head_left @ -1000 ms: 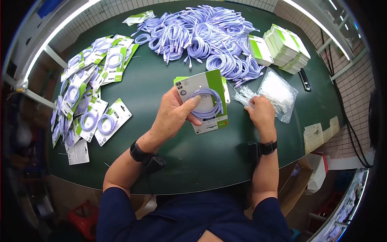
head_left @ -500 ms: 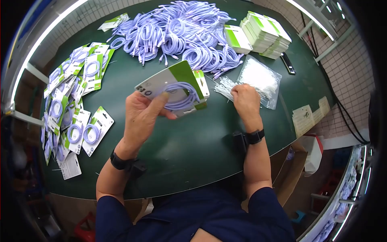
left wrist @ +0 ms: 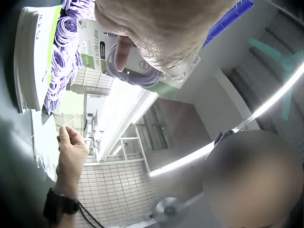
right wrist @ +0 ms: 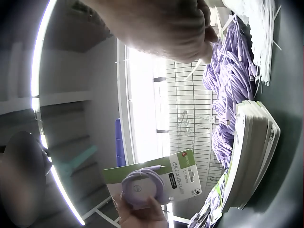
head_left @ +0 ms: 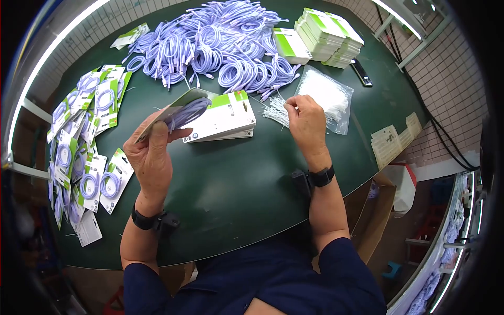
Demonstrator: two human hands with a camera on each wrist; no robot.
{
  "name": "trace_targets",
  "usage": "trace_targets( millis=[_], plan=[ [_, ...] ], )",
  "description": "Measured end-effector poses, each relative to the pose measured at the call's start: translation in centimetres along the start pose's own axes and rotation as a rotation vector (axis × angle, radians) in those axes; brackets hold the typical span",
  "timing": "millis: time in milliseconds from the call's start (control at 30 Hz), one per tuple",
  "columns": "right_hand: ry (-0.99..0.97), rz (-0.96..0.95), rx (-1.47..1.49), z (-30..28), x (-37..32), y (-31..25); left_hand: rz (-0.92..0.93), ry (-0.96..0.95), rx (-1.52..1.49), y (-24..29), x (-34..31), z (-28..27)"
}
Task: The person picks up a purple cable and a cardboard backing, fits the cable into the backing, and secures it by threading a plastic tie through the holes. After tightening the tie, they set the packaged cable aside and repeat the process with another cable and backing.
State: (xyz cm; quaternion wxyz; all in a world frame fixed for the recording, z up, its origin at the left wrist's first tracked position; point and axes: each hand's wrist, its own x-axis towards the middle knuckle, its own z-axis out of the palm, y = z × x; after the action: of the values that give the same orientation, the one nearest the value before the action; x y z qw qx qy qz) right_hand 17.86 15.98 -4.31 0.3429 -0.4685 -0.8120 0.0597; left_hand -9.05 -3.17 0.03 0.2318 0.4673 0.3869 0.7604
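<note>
My left hand (head_left: 149, 157) holds a green-and-white USB-C cable card (right wrist: 183, 180), its thumb pressed on the coiled lilac cable (head_left: 190, 111). In the head view the card is tilted, nearly edge-on. My right hand (head_left: 307, 123) pinches a thin white cable tie (right wrist: 192, 72) between thumb and fingertips, just above a loose bunch of white cable ties (head_left: 275, 111). Between the hands lies a short stack of blank-faced cards (head_left: 223, 122). The left wrist view shows the right hand's pinch from the side.
A large heap of coiled lilac cables (head_left: 210, 47) covers the back. Carded cables (head_left: 86, 136) pile up at the left. Tall card stacks (head_left: 328, 37), a bag of ties (head_left: 331, 100) and a black object (head_left: 361, 72) stand at the right. Paper sheets (head_left: 388, 144) lie by the right edge.
The left hand has swung left and tipped the card from nearly face-up to edge-on, uncovering the short card stack. The right hand has lifted a little from the bunch with a tie.
</note>
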Motion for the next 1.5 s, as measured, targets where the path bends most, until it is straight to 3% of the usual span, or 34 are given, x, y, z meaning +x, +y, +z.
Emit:
trace_targets(
  millis=[100,267,333,467,633,933,1033,1167,1300,1500],
  plan=[
    [0.072,-0.041,0.214,-0.1,0.1,0.2,0.111,0.001,0.120,0.5,0.0,0.5],
    [0.058,-0.001,0.171,0.0,0.0,1.0,0.247,-0.106,0.344,0.8,0.1,0.9],
    [0.090,0.041,0.289,-0.4,0.1,0.3,0.334,-0.186,0.514,0.6,0.1,0.7],
    [0.090,0.127,0.394,-1.2,0.4,-0.5,0.382,-0.251,0.556,0.5,0.0,1.2],
    [-0.016,0.203,0.341,-0.9,0.4,0.7,0.366,-0.290,0.564,-0.2,-0.3,1.5],
    [0.010,0.165,0.287,0.2,0.4,2.0,0.356,-0.310,0.568,-0.5,-0.3,1.5],
    [-0.129,0.218,0.367,0.8,0.3,2.6,0.347,-0.319,0.567,-0.6,-0.3,1.6],
    [-0.172,0.195,0.330,1.0,0.3,3.2,0.335,-0.329,0.562,-0.8,-0.3,1.4],
    [-0.156,0.152,0.177,0.9,0.3,3.1,0.326,-0.333,0.572,-0.9,-0.4,1.5],
    [-0.070,0.170,0.187,0.5,0.5,2.3,0.323,-0.336,0.560,-1.1,-0.3,1.5]
  ],
)
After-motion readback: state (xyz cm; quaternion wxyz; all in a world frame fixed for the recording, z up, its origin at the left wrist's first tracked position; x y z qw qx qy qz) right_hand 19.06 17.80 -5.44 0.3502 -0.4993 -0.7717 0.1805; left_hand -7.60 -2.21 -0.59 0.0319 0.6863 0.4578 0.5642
